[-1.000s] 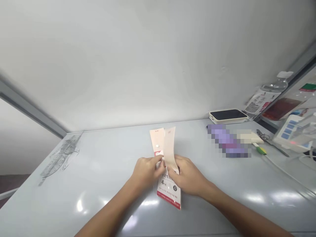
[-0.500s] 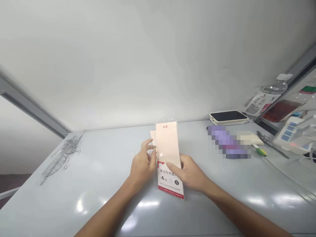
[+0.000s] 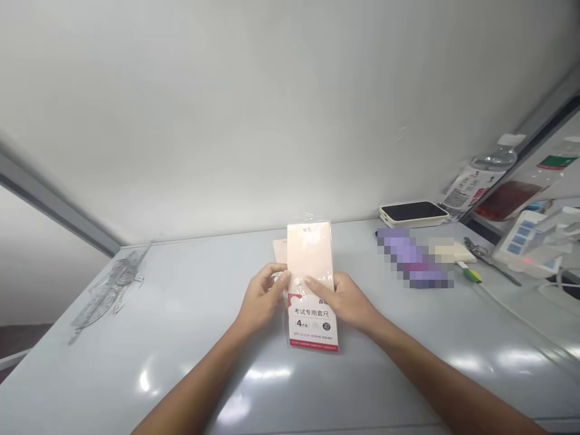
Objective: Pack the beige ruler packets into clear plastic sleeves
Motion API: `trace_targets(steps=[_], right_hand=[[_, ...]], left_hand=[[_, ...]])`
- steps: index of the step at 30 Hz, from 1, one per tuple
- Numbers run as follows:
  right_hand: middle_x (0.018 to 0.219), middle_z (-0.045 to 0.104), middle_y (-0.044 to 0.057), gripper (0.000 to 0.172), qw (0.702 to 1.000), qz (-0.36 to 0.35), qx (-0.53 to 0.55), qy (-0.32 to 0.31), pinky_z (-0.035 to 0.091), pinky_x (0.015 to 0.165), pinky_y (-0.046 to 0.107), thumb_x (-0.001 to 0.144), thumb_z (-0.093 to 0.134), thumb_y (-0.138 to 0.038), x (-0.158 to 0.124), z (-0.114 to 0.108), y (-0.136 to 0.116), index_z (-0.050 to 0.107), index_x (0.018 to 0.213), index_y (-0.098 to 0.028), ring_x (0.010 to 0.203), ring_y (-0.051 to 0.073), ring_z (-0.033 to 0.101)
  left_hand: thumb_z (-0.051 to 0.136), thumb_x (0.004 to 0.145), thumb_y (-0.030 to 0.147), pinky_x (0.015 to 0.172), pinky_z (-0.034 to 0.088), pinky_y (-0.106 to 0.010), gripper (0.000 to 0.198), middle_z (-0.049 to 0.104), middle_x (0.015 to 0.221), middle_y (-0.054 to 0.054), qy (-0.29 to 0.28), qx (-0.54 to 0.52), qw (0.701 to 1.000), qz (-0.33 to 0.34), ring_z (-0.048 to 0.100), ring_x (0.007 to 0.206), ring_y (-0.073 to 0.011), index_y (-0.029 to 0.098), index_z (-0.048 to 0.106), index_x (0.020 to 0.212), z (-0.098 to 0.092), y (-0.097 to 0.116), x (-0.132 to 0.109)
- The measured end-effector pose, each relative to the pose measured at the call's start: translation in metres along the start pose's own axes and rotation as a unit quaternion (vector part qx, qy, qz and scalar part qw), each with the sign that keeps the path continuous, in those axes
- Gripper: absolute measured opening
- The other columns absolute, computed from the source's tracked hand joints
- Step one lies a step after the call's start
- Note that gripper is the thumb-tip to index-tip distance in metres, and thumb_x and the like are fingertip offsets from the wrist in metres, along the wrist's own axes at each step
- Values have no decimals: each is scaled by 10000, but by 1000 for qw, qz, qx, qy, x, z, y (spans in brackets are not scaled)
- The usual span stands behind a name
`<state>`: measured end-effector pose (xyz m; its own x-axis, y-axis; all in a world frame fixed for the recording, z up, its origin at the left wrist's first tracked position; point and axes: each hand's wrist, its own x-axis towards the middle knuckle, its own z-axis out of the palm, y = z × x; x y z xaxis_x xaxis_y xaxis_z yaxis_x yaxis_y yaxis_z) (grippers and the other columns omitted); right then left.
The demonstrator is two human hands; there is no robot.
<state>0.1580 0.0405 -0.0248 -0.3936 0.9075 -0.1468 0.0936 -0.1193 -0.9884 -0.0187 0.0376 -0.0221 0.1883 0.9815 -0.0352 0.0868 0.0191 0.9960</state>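
A flat pink ruler set pouch (image 3: 310, 254) is held up over the table, with clear plastic and a round snap on its front. Its lower part carries a white and red printed label. My right hand (image 3: 351, 299) grips the right edge, thumb on the front and fingers behind. On the other side, my left hand (image 3: 263, 296) pinches the left edge near the snap, its fingers partly hidden behind the pouch. A second pink piece (image 3: 280, 249) sticks out behind the upper left edge; whether it is joined to the pouch, I cannot tell.
To the right lie a phone (image 3: 414, 212), a blurred purple item (image 3: 410, 260), scissors (image 3: 498, 266) and a cable (image 3: 502, 302). A water bottle (image 3: 480, 178) leans near the right frame. Grey drawn marks (image 3: 111, 290) show on the table (image 3: 194, 386) at left.
My left hand's fingers have closed onto the left edge, beside the snap. The pouch has straightened slightly, and my right thumb sits higher on it. The view has shifted a little.
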Motion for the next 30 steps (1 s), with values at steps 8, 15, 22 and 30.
trace_targets(steps=[8, 15, 22, 30], right_hand=[[780, 677, 77, 394, 1000, -13, -11, -13, 482, 614, 300, 744, 516, -515, 5, -6, -1, 620, 793, -139, 720, 214, 635], [684, 620, 31, 321, 994, -26, -68, 79, 448, 645, 276, 754, 522, -464, 13, -31, -4, 577, 714, -150, 599, 133, 568], [642, 596, 26, 312, 948, 62, -249, 188, 398, 538, 283, 749, 494, -456, 29, -67, 16, 557, 857, -170, 560, 161, 541], [1051, 583, 164, 707, 824, 107, -495, 254, 397, 672, 369, 760, 451, -504, 33, -64, 31, 271, 1325, -118, 925, 318, 555]], left_hand=[[482, 792, 429, 516, 426, -222, 276, 595, 734, -18, -10, 2, 1000, -5, 526, 558, -93, 159, 518, 744, -2, -5, 4], [407, 796, 484, 465, 378, -217, 304, 545, 570, 24, 133, 84, 987, -36, 487, 474, -95, 185, 467, 783, -28, -6, 14], [363, 792, 394, 500, 360, -256, 234, 624, 707, -37, 241, 405, 871, -137, 563, 605, -173, 206, 501, 787, -89, -13, 28], [323, 792, 293, 542, 356, -301, 179, 591, 798, -96, 187, 581, 761, -220, 562, 708, -235, 184, 462, 820, -80, -12, 25]])
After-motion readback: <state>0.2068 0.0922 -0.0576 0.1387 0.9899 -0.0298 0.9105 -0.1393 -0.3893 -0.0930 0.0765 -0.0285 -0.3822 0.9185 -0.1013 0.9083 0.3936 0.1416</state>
